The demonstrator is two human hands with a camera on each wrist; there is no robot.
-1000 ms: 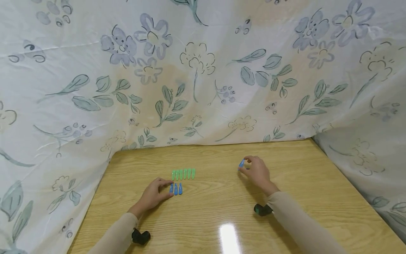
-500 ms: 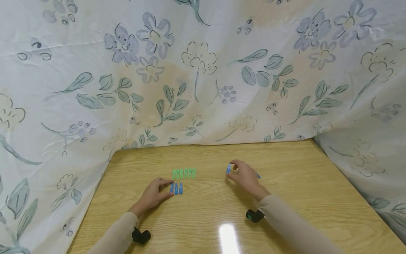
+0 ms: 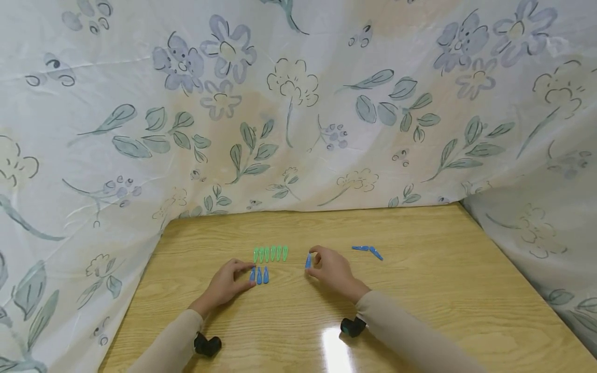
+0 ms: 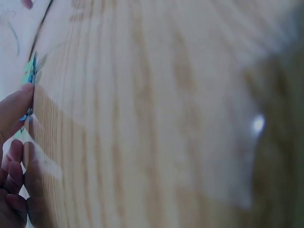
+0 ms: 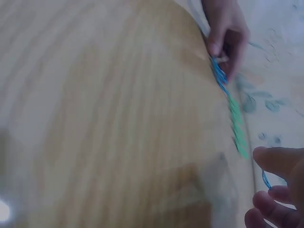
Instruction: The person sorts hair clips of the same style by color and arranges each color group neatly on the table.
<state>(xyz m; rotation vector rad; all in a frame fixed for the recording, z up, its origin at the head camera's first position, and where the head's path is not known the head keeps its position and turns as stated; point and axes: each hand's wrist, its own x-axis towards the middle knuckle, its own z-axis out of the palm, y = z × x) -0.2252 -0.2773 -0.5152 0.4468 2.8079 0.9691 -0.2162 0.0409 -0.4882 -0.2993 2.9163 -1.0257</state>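
Note:
Between the thumb and index finger of my right hand a blue hair clip is pinched, held upright above the table; the right wrist view shows this clip edge-on. Three blue hair clips lie side by side on the left. My left hand holds the leftmost of these at its two ends, between thumb and index finger. Just behind them runs a row of several green hair clips. In the left wrist view the thumb partly covers the clips.
Two more blue hair clips lie at an angle to each other, right of my right hand. The wooden table ends at a hanging floral cloth at the back and sides. A light reflection glares near the front.
My right hand has picked up a blue hair clip and carried it leftward, uncovering two other blue clips on the right. My left hand has stayed in place.

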